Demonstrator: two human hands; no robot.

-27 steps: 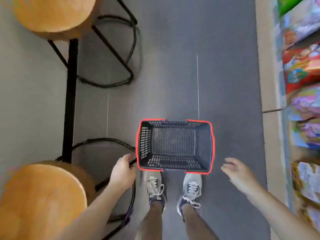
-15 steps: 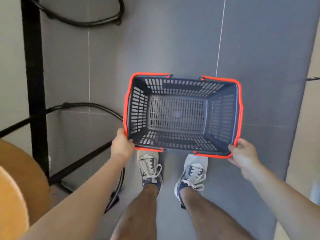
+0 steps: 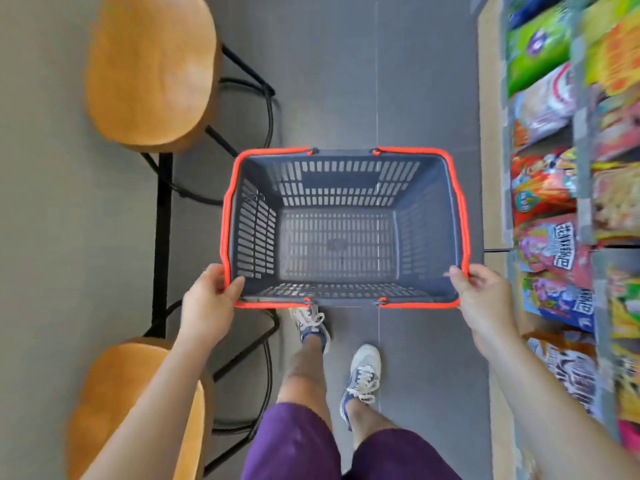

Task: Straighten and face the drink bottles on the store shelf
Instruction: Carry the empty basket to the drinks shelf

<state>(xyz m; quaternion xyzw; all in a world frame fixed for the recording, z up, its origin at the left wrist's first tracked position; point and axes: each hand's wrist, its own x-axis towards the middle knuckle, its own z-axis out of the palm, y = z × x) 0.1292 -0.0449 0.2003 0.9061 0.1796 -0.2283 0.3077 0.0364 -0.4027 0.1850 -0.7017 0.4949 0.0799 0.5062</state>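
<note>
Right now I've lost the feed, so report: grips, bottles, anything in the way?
Left grip and right grip hold the basket by its near corners. No drink bottles in view. Stools at left, snack bags shelved at right.

A dark grey slotted shopping basket (image 3: 343, 237) with an orange-red rim, tan wooden stools (image 3: 149, 69) on black frames, purple shorts (image 3: 294, 445), multicoloured snack packets (image 3: 550, 188).
</note>
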